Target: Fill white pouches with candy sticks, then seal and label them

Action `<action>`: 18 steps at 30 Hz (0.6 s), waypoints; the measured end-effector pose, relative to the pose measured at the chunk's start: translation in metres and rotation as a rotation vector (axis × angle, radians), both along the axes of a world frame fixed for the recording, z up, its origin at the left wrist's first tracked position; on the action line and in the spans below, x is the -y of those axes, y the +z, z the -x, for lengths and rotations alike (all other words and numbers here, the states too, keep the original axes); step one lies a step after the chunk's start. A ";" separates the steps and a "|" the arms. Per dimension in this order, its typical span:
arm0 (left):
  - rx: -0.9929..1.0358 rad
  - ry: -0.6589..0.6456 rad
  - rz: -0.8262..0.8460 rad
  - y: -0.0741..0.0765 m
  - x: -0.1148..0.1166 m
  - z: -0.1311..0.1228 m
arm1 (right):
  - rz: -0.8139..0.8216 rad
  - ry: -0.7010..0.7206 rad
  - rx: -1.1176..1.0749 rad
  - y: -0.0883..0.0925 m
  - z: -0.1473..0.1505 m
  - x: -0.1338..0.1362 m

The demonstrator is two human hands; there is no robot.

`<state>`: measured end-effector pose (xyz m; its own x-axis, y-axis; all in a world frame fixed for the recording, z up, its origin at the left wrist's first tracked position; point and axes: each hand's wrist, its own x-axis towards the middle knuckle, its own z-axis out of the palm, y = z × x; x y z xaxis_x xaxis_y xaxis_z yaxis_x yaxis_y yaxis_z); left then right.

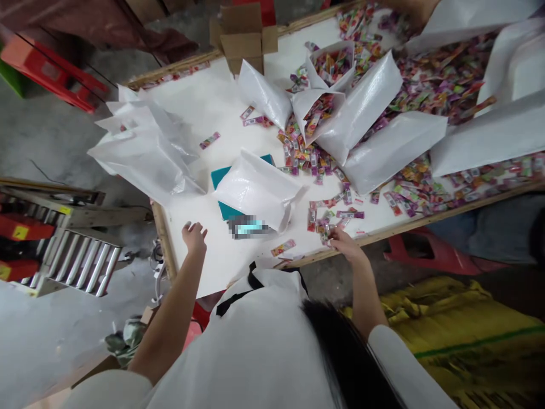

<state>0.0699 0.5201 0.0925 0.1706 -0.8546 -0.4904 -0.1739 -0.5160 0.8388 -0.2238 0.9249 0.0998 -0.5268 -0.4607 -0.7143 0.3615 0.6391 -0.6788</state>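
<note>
- Packing workshop, small factory kind.
- Long white table (213,102) with wooden rim, its right end heaped with small colourful packets (443,79).
- White plastic bags (145,153) piled at its left edge, cardboard box (242,37) at the far edge.
- Roller conveyor (85,261) on bare concrete floor (42,142).

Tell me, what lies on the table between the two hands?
In the head view: a white bag on a teal block, and one loose sachet near the right hand.

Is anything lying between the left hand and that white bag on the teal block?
Nothing visible: only bare white table separates the left hand from the white bag. A small blurred item lies at the bag's near edge, beside that path.
</note>
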 end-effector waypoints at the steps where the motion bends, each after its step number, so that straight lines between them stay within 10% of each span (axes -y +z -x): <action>1: 0.003 0.005 0.000 -0.001 0.000 0.000 | -0.030 -0.031 0.007 -0.001 -0.003 -0.006; 14: 0.075 0.012 0.019 -0.017 0.012 -0.017 | -0.395 -0.014 -0.201 -0.005 0.003 -0.028; 18: 0.119 -0.050 0.075 -0.018 0.016 -0.010 | -0.403 -0.046 -0.404 0.002 0.002 0.007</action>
<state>0.0799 0.5038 0.0741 0.1798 -0.8970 -0.4038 -0.2987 -0.4409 0.8464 -0.2260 0.9178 0.1018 -0.8075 -0.1638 -0.5667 0.1573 0.8661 -0.4744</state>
